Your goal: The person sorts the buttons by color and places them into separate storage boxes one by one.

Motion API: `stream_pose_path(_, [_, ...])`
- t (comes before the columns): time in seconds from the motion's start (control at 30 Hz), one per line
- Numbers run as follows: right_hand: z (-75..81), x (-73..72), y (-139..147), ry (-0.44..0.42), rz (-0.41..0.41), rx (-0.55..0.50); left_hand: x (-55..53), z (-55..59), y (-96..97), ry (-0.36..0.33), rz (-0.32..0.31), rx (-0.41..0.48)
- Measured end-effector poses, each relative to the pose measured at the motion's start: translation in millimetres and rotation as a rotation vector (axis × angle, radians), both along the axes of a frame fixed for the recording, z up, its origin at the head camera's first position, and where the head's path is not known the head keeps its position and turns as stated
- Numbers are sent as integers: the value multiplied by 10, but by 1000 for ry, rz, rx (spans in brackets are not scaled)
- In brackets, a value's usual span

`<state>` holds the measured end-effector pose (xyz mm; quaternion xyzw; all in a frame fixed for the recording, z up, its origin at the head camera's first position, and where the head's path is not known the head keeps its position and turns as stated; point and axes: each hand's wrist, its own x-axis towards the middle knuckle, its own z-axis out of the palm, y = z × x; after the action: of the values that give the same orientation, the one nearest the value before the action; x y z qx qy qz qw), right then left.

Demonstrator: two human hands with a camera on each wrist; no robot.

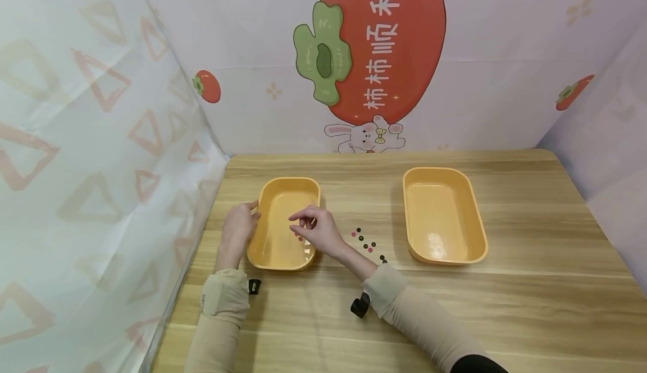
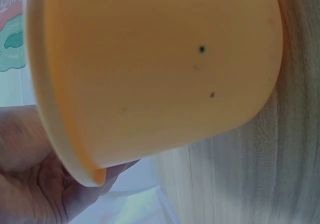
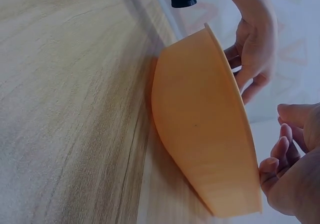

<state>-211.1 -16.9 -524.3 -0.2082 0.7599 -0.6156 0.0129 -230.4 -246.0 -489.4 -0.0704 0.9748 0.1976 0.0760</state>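
In the head view my left hand holds the left side of a yellow plastic tray, thumb at the rim; the left wrist view shows fingers behind that rim. My right hand hovers over the same tray's right side. Its thumb and index fingertips stand slightly apart, with nothing visible between them. Below it a few small pink discs lie in the tray, partly covered by the hand. The right wrist view shows the tray's outer wall, with my right hand just beyond the rim.
Several small black and pink discs lie scattered on the wooden table, right of the tray and close to my right forearm. A second yellow tray stands farther right. A printed cloth backdrop rises behind the table.
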Motion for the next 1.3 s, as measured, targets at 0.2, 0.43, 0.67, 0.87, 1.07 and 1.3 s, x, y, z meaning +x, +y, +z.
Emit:
stream_pose_path(0.2, [-29, 34, 146, -7, -17, -23, 6, 5, 5, 3, -3, -4])
stream_pose_path(0.43, [-68, 103, 487, -70, -87, -66, 0, 13, 1, 1, -5, 1])
stream_pose_path(0.67, [-110, 179, 842, -91, -176, -82, -9, 9, 2, 4, -3, 10])
stream_pose_path(0.87, [-190, 244, 1112, -92, -199, -120, -12, -4, 20, -4, -4, -5])
stream_pose_path(1.07, [-293, 317, 1351, -99, -200, -32, -14, -3, 22, -8, 1, -12])
stream_pose_path(1.3, [-435, 357, 1480, -55, -215, 89, -8, -1, 25, -12, 2, -9])
